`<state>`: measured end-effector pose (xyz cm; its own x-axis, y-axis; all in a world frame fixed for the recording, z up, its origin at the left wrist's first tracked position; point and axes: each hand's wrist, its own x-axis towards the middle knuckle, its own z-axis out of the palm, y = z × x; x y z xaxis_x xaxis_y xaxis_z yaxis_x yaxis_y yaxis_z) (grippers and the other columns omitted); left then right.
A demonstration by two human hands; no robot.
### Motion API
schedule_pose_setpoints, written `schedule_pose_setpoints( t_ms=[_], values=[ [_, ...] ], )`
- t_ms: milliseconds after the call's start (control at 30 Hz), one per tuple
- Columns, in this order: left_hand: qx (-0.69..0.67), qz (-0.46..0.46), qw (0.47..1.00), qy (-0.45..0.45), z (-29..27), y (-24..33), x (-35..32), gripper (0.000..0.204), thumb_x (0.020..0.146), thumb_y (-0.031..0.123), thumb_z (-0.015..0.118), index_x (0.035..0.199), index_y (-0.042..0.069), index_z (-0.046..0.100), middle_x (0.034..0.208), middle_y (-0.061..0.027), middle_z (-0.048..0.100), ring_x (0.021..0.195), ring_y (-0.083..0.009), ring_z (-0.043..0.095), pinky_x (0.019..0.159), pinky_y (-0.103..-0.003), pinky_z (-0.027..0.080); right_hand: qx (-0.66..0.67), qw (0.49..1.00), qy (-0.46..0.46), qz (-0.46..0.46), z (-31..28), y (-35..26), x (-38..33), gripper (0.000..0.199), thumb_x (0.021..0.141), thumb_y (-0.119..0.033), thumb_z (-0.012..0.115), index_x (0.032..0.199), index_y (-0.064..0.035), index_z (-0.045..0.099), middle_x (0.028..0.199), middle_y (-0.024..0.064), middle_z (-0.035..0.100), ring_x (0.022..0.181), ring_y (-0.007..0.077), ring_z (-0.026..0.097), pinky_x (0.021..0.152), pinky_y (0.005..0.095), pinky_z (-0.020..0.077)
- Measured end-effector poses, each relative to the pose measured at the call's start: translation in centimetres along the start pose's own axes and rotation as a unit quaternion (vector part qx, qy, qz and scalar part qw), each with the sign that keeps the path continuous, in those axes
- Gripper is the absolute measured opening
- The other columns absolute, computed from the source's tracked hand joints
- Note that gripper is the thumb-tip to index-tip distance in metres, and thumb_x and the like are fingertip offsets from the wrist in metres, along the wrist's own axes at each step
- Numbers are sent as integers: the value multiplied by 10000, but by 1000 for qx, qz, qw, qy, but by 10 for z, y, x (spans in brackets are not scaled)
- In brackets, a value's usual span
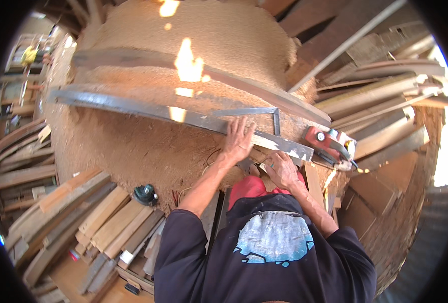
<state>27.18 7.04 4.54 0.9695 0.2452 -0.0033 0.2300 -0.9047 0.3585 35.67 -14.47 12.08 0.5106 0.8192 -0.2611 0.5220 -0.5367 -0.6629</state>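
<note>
With left hand (239, 140) spread, right hand (283, 171) unclear, I touch a plank (198, 119) seemingly bared only patchily, planer (330, 145) at three o'clock.

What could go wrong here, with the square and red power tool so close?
Shifting the long board might nudge the metal square beside it. The red power tool, near the board's right end, could get bumped. The left hand rests bare on its patchy surface, so splinters are possible.
</note>
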Motion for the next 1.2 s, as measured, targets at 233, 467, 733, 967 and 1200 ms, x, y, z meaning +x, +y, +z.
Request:
schedule_pose_setpoints(
  t_ms=[233, 467, 733, 967, 1200],
  values=[
    [-253, -212, 944, 18, 21, 40, -126, 636, 841, 238, 745, 1407, 63, 514, 1476, -290, 447, 1354, -509, 418, 1119, -554, 371, -123, 991, -40, -31, -4, -4, 55, 632, 814, -305, 734, 1367, -89, 520, 1337, 179, 517, 1225, 408, 519, 1034, 536, 423],
    [-302, -402, 844, -187, 95, 32, -316, 607, 922, 388, 682, 1368, -7, 569, 1292, -268, 654, 1230, -410, 620, 1051, -456, 482, -221, 968, -115, -20, 7, -29, 119, 885, 786, -493, 792, 1495, -120, 417, 1480, 206, 494, 1337, 435, 489, 1101, 562, 406],
    [-443, -722, 529, 51, 166, 37, -449, 530, 922, 392, 678, 1290, 13, 641, 1166, -216, 718, 1106, -303, 678, 953, -412, 514, -227, 961, -157, 15, 47, -5, 140, 891, 816, -529, 733, 1499, -80, 379, 1387, 277, 568, 1285, 456, 557, 1069, 529, 457],
    [-471, -707, 491, 193, 117, 52, -399, 316, 949, 334, 692, 1054, 39, 733, 779, -46, 627, 684, -143, 558, 585, -338, 442, -260, 956, -131, -30, 63, 35, 157, 1049, 767, -534, 782, 1531, 20, 323, 1446, 313, 505, 1345, 456, 503, 1105, 508, 429],
    [-445, -680, 509, 285, 228, 41, -370, 367, 889, 375, 775, 1039, 45, 717, 863, -121, 714, 805, -193, 660, 708, -349, 529, -339, 929, -142, -35, 69, -53, 181, 982, 780, -478, 829, 1545, -99, 344, 1471, 264, 475, 1328, 531, 462, 1102, 586, 402]
  ],
)
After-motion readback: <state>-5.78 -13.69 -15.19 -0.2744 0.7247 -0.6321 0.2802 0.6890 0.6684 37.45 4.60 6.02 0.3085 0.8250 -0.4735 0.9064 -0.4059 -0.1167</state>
